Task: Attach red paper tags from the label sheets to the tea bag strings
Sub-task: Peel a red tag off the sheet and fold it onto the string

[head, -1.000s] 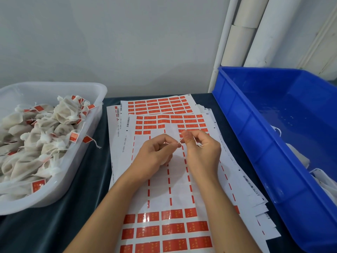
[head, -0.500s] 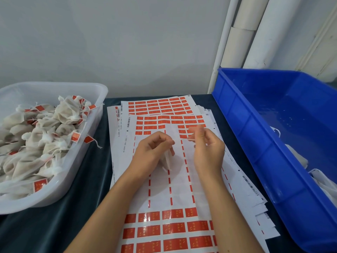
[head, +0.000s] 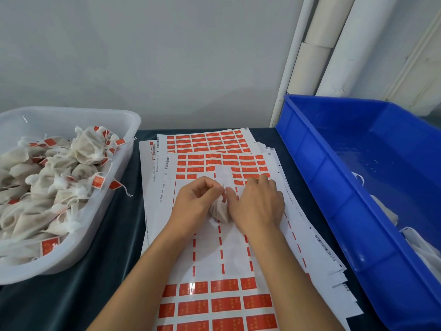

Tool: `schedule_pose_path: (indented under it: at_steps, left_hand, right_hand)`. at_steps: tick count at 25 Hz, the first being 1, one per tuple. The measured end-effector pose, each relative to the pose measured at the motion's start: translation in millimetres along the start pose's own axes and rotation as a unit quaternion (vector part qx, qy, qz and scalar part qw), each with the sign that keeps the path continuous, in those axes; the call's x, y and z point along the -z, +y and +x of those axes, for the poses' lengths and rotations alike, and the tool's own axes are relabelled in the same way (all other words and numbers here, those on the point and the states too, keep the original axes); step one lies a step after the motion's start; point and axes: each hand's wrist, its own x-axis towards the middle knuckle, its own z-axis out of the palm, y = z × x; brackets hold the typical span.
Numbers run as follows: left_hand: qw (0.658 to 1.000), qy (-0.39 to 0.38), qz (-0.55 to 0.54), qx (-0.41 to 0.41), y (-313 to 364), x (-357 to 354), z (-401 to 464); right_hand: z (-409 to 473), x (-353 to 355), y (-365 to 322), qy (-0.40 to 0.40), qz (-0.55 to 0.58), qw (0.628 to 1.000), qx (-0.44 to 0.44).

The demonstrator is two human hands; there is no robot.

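At far left a translucent tub [head: 124,130], cut off by the frame edge, holds tagged tea bags [head: 47,187]. The left hand [head: 194,201] pinches the tea bag [head: 219,211] over the label sheets [head: 214,259]; sideways barcode print there is too small to read. The right hand [head: 256,204] lies curled, its grasp hidden. The blue bin [head: 334,187] runs off right

Bright, even indoor light with soft, faint shadows. Glossy glare on the label sheets [head: 191,288] near the bottom edge. Wide-angle bending at the edges (pipes [head: 317,56] lean), slightly soft focus.
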Motion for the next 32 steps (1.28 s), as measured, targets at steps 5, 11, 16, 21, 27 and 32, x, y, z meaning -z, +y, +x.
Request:
schedule_pose_path:
  at_steps: [5,11,16,21,27,32]
  left_hand:
    - [1.000,0.006,0.007,0.002,0,-3,1]
    - [1.000,-0.002,-0.006,-0.010,-2,-3,2]
    - [1.000,-0.003,-0.007,-0.011,-2,-3,2]
    - [1.000,-0.006,-0.001,-0.011,0,-4,1]
    - [1.000,-0.001,0.016,-0.004,-1,-5,2]
    - [1.000,-0.002,0.018,-0.005,-3,-5,3]
  right_hand:
    - [21,0,-10,-0.011,-0.003,1.000,-0.024]
    - [11,-10,-11,0.035,-0.003,0.999,-0.023]
    - [8,-11,-11,0.043,0.024,0.998,-0.026]
    - [12,-9,-11,0.049,0.110,0.991,-0.053]
    - [18,-9,-6,0.045,0.172,0.981,-0.082]
    - [19,-15,-1,0.052,0.185,0.978,-0.080]
